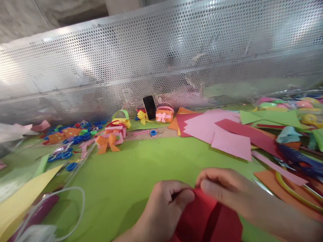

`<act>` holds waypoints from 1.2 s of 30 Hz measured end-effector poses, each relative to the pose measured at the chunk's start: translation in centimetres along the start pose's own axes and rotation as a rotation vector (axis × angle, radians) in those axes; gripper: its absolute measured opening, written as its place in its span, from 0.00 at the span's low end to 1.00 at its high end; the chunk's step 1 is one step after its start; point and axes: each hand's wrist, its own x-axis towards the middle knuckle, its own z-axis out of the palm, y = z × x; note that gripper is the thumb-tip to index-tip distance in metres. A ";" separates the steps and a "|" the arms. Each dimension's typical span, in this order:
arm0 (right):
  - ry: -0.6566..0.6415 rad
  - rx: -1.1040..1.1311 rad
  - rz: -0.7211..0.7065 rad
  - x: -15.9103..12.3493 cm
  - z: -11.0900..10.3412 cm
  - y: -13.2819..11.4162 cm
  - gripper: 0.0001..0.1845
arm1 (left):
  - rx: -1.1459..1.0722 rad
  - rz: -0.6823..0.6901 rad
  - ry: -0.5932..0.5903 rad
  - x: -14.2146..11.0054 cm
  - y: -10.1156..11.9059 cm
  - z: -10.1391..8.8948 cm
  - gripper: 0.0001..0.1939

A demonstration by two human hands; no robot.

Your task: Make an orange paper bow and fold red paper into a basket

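A piece of red paper (199, 215) is held between my two hands at the front of the green table (136, 168). My left hand (169, 205) pinches its upper edge between thumb and bent fingers. Close beside it, my right hand (224, 188) pinches the same edge, thumb on the near side. A dark band of shadow or fold runs down the paper's right part. The paper's lower end runs out of view.
Pink paper sheets (209, 124) and a red sheet (249, 134) lie behind my right hand. Paper baskets with bows (111, 137) and blue-handled scissors (62, 154) are at left. A phone (150, 107) leans against the perforated metal panel (141, 60). A white cable (82, 205) loops at front left.
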 end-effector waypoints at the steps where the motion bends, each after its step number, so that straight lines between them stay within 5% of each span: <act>1: -0.048 -0.065 -0.004 0.0 0.2 -0.1 0.19 | 0.005 0.000 -0.001 0.0 0.1 0.0 0.13; 19: 0.027 -0.160 -0.076 0.5 1.2 -0.2 0.03 | -0.015 -0.099 -0.065 -0.3 -0.4 0.4 0.07; 29: 0.119 -0.254 -0.241 0.2 1.7 -0.1 0.12 | 0.058 -0.079 -0.099 -0.2 -0.9 0.8 0.12; 36: 0.074 -0.085 -0.192 0.9 0.8 -0.3 0.04 | 0.136 -0.049 -0.087 0.5 -1.2 -0.2 0.18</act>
